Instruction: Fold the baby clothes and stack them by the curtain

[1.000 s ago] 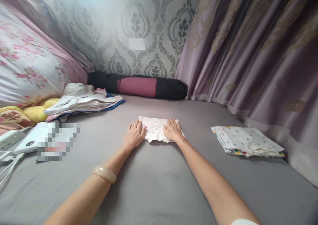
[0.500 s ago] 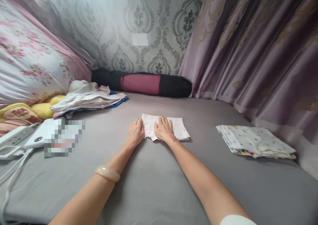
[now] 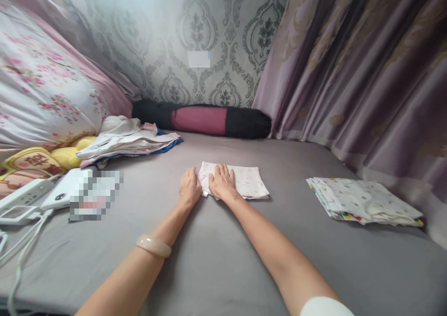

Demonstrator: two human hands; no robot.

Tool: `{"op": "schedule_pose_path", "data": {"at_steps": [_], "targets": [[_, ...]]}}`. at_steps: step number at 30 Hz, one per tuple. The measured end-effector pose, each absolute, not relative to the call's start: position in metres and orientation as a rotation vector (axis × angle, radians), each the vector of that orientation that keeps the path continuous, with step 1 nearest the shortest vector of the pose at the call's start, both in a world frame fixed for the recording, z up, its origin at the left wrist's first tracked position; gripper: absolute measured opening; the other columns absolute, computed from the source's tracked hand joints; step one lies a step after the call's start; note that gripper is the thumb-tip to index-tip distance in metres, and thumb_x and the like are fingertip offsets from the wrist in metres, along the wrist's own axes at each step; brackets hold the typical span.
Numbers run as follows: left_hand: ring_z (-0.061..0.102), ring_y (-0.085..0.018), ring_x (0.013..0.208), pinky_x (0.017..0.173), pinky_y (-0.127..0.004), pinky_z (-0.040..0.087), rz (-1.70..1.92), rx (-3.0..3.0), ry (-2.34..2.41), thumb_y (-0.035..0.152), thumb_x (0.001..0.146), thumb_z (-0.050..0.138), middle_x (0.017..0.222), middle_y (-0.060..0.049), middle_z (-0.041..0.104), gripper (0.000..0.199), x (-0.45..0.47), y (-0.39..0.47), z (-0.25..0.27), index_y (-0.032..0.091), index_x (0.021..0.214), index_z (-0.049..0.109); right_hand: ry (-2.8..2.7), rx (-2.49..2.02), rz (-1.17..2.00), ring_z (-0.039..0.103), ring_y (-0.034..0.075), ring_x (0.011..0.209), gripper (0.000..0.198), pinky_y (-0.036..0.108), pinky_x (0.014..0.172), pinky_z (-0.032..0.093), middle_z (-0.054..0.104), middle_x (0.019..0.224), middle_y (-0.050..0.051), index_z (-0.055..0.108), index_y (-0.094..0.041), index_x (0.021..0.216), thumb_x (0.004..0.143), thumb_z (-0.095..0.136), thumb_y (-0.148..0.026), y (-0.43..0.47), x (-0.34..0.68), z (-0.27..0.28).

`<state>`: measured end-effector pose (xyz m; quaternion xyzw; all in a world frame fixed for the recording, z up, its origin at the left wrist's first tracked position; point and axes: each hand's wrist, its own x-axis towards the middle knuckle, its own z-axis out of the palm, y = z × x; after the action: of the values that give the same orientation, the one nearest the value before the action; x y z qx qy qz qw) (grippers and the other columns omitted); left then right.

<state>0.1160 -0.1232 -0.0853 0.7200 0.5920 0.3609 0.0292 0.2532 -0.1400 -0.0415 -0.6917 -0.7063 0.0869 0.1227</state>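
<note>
A folded piece of white cloth with a faint pink print (image 3: pixel 249 181) lies on the grey bed sheet in front of me; I cannot tell what kind of garment or cloth it is. My right hand (image 3: pixel 222 182) rests flat on its left part, palm down, fingers stretched forward and thumb out. My left hand (image 3: pixel 190 186) is at the cloth's left edge, back of the hand up, its fingers pointing away from me and a little bent. Its fingertips are partly hidden. A pale bangle (image 3: pixel 153 246) circles my left forearm.
Folded printed cloths (image 3: pixel 365 202) lie to the right. At the left are a clothes pile (image 3: pixel 129 141), a white power strip (image 3: pixel 28 195), a white device (image 3: pixel 66 190), cables and a blurred-out item. A black-and-maroon roll bag (image 3: pixel 199 119) lies along the wall beside the curtain (image 3: pixel 314 74).
My right hand has slid left across the cloth towards my left hand, baring more of its right part. My left hand stays at the left edge. The view has shifted slightly.
</note>
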Motion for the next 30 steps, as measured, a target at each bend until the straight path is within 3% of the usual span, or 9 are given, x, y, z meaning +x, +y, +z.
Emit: {"op": "schedule_pose_path", "data": {"at_steps": [8,15,30], "targets": [[0.055,-0.025,0.122,0.105,-0.042,0.043,1.081,2.113,1.874,0.012,0.089,0.032,0.122,-0.018,0.061,0.040,0.115,-0.120,-0.088,0.011,0.124,0.050,-2.065,-2.040,0.249,0.016,0.025,0.146,0.063,0.047,0.117,0.003,0.026,0.158,0.012,0.031,-0.008,0.150,0.097,0.019,-0.040,-0.139,0.253,-0.048],[0.057,-0.023,0.120,0.106,-0.042,0.044,1.196,2.000,1.859,0.009,0.085,0.032,0.122,-0.015,0.063,0.044,0.113,-0.119,-0.086,0.014,0.123,0.053,-2.083,-2.074,0.287,0.017,0.027,0.146,0.063,0.048,0.117,0.005,0.026,0.158,0.014,0.031,-0.007,0.150,0.097,0.020,-0.039,-0.138,0.251,-0.040],[0.056,-0.025,0.121,0.107,-0.042,0.040,1.317,1.558,1.803,0.029,0.095,0.031,0.127,-0.018,0.062,0.040,0.116,-0.127,-0.062,0.011,0.120,0.057,-2.173,-1.918,0.300,0.016,0.025,0.147,0.063,0.045,0.118,0.006,0.025,0.158,0.014,0.030,-0.003,0.150,0.098,0.018,-0.036,-0.111,0.204,-0.043]]}}
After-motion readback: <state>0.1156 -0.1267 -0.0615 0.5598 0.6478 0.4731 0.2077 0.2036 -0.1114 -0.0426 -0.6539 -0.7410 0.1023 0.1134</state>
